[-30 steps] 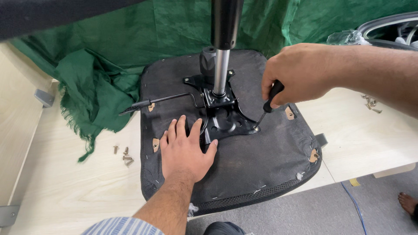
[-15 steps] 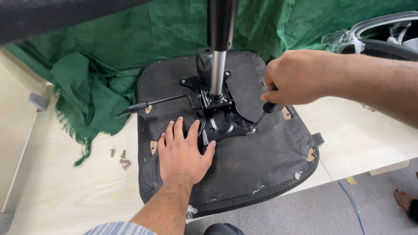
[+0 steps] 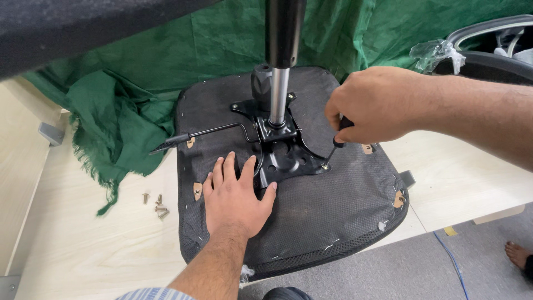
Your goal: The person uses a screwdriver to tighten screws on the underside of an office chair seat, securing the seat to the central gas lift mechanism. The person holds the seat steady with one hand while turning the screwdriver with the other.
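The left hand (image 3: pixel 236 197) is pressed flat, fingers spread, on the upturned seat base (image 3: pixel 333 216). Just beyond, a screwdriver (image 3: pixel 335 145) is gripped in the clenched right hand (image 3: pixel 375 105), its tip set at the black mechanism plate (image 3: pixel 286 158). Loose screws (image 3: pixel 155 204) are seen aside.

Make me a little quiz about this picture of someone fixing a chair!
1. True or false: the left hand lies flat on the upturned chair seat.
2. What does the right hand grip?
3. Where do the loose screws lie: A) on the green cloth, B) on the wooden table, C) on the seat?

Key:
1. True.
2. A screwdriver, tip at a corner of the black metal plate.
3. B.
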